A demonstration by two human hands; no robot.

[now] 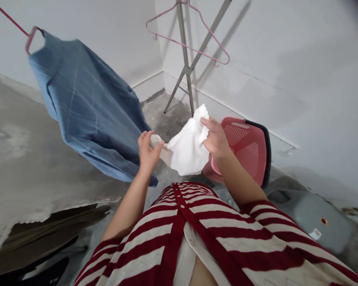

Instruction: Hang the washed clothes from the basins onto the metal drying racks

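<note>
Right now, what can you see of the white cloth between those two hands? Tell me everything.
The white cloth looks soft, with a scalloped edge at its upper right. It is rumpled and held up in the air, wide on the right and narrowing leftward. The left hand pinches its narrow end; the right hand grips the scalloped side. Its lower right part appears beside the pink basket; whether they touch is unclear.

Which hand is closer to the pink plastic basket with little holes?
Right. The right hand, holding white scallop-edged cloth, is beside the pink plastic basket; the left hand is farther left, near the hanging blue garment.
</note>
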